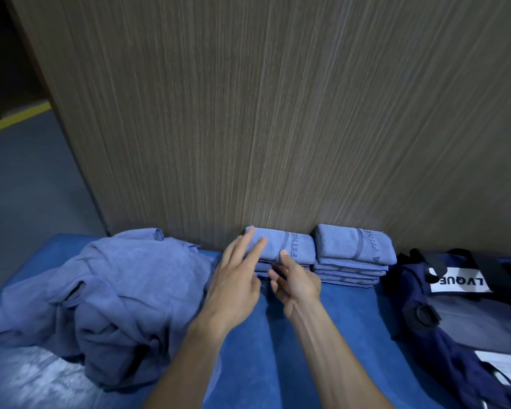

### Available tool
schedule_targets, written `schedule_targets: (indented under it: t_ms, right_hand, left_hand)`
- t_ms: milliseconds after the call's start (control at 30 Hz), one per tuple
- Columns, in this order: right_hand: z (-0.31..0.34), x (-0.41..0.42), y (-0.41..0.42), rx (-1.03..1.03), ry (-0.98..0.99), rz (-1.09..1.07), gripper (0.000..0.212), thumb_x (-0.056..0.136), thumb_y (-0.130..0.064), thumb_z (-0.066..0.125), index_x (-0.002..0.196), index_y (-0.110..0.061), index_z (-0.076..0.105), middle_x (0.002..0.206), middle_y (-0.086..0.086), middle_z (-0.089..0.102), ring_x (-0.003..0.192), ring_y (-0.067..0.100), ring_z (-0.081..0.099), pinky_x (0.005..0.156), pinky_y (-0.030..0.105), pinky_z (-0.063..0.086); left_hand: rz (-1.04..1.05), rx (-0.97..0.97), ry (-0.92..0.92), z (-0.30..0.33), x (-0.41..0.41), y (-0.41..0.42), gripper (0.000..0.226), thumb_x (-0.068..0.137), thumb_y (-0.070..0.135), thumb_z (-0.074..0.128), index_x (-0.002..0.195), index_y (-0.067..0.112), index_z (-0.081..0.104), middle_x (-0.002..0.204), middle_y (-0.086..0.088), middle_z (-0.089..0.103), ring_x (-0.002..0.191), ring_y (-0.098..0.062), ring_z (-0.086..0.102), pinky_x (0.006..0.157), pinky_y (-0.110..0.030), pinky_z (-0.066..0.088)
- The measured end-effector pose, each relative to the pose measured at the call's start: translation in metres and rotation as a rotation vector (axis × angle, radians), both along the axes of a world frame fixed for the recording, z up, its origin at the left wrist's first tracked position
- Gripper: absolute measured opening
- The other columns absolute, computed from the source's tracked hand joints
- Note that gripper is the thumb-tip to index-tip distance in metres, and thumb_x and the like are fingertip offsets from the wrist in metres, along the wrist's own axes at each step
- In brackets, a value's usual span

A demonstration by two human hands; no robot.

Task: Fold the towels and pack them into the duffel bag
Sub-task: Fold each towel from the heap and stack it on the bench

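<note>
Towels: 2 folded stacks [283, 255] (by wall); both hands open, left hand [236, 278] & right hand [295, 278] touching 1.

On the top towel of the middle folded stack [286, 249], at the back edge of the surface, dark letters read "FITNE"; the rest is hidden. The right folded stack [353, 250] shows "A FITNE" along a dark stripe. The duffel bag [443, 317] at the right edge carries a white label [457, 283], seen upside down, with "LVQUE" readable.

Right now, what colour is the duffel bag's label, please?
White label with black letters, on the navy duffel bag; head view.
</note>
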State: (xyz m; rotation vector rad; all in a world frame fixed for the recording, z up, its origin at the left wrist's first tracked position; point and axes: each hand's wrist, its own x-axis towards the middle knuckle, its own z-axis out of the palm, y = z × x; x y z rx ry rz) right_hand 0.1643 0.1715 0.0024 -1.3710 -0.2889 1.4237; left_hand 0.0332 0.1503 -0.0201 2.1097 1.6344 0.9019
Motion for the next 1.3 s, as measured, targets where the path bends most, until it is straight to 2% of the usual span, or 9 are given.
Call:
schedule_targets:
  t_ms: [100, 200, 267, 333, 467, 933, 1100, 1200, 1300]
  right_hand:
    - [0.003, 0.002, -0.009, 0.009, -0.144, 0.104, 0.027, 0.092, -0.031, 0.074, 0.095, -0.004, 0.071, 0.083, 0.01, 0.078, 0.061, 0.02, 0.07, 0.054, 0.028, 0.054]
    - [0.009, 0.005, -0.017, 0.312, -0.598, 0.183, 0.022, 0.096, -0.031, 0.065, 0.085, -0.012, 0.068, 0.077, 0.002, 0.076, 0.066, 0.017, 0.069, 0.063, 0.034, 0.056]
    - [0.011, 0.009, -0.014, 0.608, -1.106, 0.261, 0.012, 0.098, -0.025, 0.059, 0.104, -0.02, 0.068, 0.1, -0.009, 0.075, 0.095, 0.007, 0.068, 0.084, 0.031, 0.055]
    - [0.002, 0.012, 0.0, 0.783, -1.53, 0.493, 0.037, 0.1, -0.021, 0.048, 0.134, -0.015, 0.059, 0.138, -0.002, 0.062, 0.135, 0.014, 0.05, 0.11, 0.034, 0.042]
    - [-0.028, 0.023, 0.015, 0.727, -1.927, 0.674, 0.06, 0.094, -0.027, 0.029, 0.148, -0.009, 0.048, 0.156, 0.008, 0.044, 0.147, 0.029, 0.037, 0.121, 0.047, 0.029]
    - [-0.041, 0.03, 0.02, 0.649, -1.827, 0.819, 0.079, 0.089, -0.051, 0.031, 0.16, -0.02, 0.02, 0.168, -0.002, 0.016, 0.156, 0.02, 0.005, 0.125, 0.037, -0.009]
    - [-0.022, 0.03, 0.013, 0.728, -1.829, 0.76, 0.079, 0.086, -0.046, 0.035, 0.158, -0.016, 0.027, 0.165, 0.005, 0.026, 0.155, 0.028, 0.016, 0.126, 0.046, 0.007]
    - [-0.016, 0.013, -0.005, 0.87, -1.77, 0.624, 0.066, 0.087, -0.029, 0.057, 0.148, -0.008, 0.044, 0.155, 0.011, 0.041, 0.147, 0.031, 0.033, 0.122, 0.05, 0.025]
    - [-0.016, -0.02, -0.033, 0.94, -1.581, 0.635, 0.047, 0.089, -0.032, 0.052, 0.129, -0.009, 0.056, 0.137, 0.005, 0.053, 0.124, 0.025, 0.05, 0.104, 0.04, 0.044]
  left_hand:
    - [-0.052, -0.087, 0.129, -0.006, 0.0, -0.001, 0.078, 0.094, 0.004, 0.044, 0.16, 0.031, 0.013, 0.165, 0.021, -0.01, 0.155, -0.008, -0.001, 0.122, -0.032, 0.021]
    - [-0.05, -0.088, 0.129, -0.006, -0.001, 0.001, 0.079, 0.093, 0.002, 0.041, 0.16, 0.03, 0.013, 0.159, 0.026, -0.014, 0.155, -0.007, -0.002, 0.124, -0.031, 0.017]
    - [-0.04, -0.103, 0.115, -0.006, -0.002, 0.002, 0.079, 0.093, 0.002, 0.041, 0.161, 0.03, 0.014, 0.157, 0.028, -0.015, 0.154, -0.005, -0.003, 0.124, -0.03, 0.016]
    - [-0.043, -0.108, 0.085, -0.006, -0.002, 0.002, 0.078, 0.093, 0.001, 0.043, 0.16, 0.031, 0.017, 0.159, 0.029, -0.012, 0.154, -0.006, -0.001, 0.124, -0.032, 0.018]
    - [0.011, -0.117, 0.07, -0.006, -0.003, 0.003, 0.078, 0.093, 0.005, 0.043, 0.158, 0.04, 0.019, 0.166, 0.024, -0.001, 0.154, -0.009, 0.006, 0.123, -0.033, 0.021]
    - [0.07, -0.081, -0.062, -0.002, -0.016, -0.01, 0.068, 0.093, -0.003, 0.042, 0.155, 0.022, 0.034, 0.161, 0.014, 0.031, 0.149, -0.007, 0.026, 0.121, -0.026, 0.023]
    - [0.09, -0.016, -0.086, 0.003, -0.02, -0.031, 0.065, 0.09, -0.006, 0.043, 0.149, 0.021, 0.046, 0.154, 0.011, 0.044, 0.14, -0.006, 0.038, 0.115, -0.013, 0.021]
    - [0.11, -0.001, -0.076, 0.004, -0.026, -0.047, 0.061, 0.09, -0.004, 0.045, 0.146, 0.02, 0.05, 0.149, 0.01, 0.049, 0.137, -0.008, 0.044, 0.116, -0.019, 0.028]
    - [0.145, 0.011, -0.098, 0.007, -0.038, -0.064, 0.057, 0.087, -0.005, 0.046, 0.138, 0.017, 0.057, 0.139, 0.003, 0.059, 0.128, -0.018, 0.055, 0.111, -0.03, 0.04]
